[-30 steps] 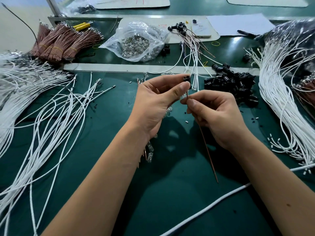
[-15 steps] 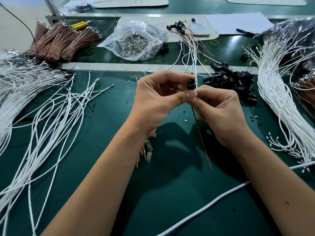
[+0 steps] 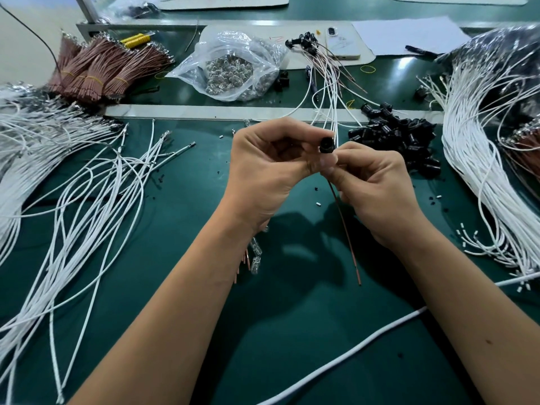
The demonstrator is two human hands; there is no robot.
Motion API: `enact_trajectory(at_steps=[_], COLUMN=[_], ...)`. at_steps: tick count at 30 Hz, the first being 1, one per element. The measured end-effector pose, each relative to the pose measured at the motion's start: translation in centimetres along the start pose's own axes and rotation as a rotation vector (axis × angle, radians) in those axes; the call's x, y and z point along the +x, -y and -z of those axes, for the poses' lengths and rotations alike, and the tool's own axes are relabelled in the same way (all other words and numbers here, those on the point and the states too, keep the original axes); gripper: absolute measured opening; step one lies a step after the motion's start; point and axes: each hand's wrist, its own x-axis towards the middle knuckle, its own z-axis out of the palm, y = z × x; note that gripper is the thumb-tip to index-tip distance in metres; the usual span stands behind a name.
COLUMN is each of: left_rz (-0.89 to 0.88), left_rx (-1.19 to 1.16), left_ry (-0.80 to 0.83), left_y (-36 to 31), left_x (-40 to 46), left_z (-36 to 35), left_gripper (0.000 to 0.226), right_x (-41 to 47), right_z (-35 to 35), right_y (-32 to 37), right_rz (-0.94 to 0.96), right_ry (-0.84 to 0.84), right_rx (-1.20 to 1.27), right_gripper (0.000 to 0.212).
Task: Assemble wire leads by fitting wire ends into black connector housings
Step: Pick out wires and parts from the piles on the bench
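Brown lead being seated in a black housing, mid-batch.

Black connector housing [image 3: 326,145] pinched at the fingertips of left hand [image 3: 270,168], raised above green mat [image 3: 181,217]; brown wire [image 3: 344,226] gripped in curled fingers of right hand [image 3: 377,182], upper end at the housing, tail hanging down. Finished leads [image 3: 324,68] heaped behind; loose housings [image 3: 394,138], white wires [image 3: 491,147] and brown bundles [image 3: 108,68] left in plenty, so far from done.
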Motion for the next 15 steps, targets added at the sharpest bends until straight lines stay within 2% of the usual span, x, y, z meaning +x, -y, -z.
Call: enact_trajectory(at_steps=[7, 15], left_rz=[-0.027, -0.033], left_rx=[0.028, 0.021], left_ry=[0.026, 0.050], left_y=[0.22, 0.35], left_x=[0.01, 0.03], left_z=[0.04, 0.13], left_gripper=[0.037, 0.034], right_x=[-0.01, -0.12], right_z=[-0.25, -0.20], right_y=[0.35, 0.46], right_rz=[0.040, 0.054], right_ry=[0.033, 0.045], right_rx=[-0.075, -0.105], right_gripper=[0.028, 0.023])
